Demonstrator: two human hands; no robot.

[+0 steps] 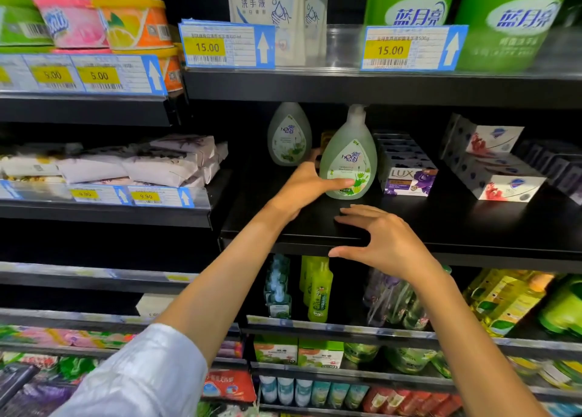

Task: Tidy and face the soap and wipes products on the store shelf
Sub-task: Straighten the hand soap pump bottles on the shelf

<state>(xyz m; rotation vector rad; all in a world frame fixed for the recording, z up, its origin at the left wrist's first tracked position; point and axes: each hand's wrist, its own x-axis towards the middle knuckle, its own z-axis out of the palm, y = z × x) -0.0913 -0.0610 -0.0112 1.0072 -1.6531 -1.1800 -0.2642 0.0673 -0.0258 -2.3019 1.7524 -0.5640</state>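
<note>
**Hands facing a soap bottle on a dark store shelf**

Nearest the camera, the right hand (382,243) hovers at the front edge of the black shelf (472,224), fingers spread wide and holding nothing. Just beyond it, the left hand (310,186) wraps its thumb and fingers around the lower part of a green pump soap bottle (348,161), which stands upright a little back from the front edge, label facing out. The label reads "hong kay".

To the right of the bottle, just beside it, sits a row of purple LUX soap boxes (407,180). Further right, toward the shelf's right end, white soap boxes (504,183) with a red flower lie at an angle. A second green bottle (289,136) stands deeper, near the back, left of the held one.

Judging from this, the work is at an early to middle stage: one bottle is being brought forward, while the rear bottle and the skewed white boxes look unfaced.

On the shelf above, price tags (206,48) read "15.00", below a pouch marked "99.9%".
</note>
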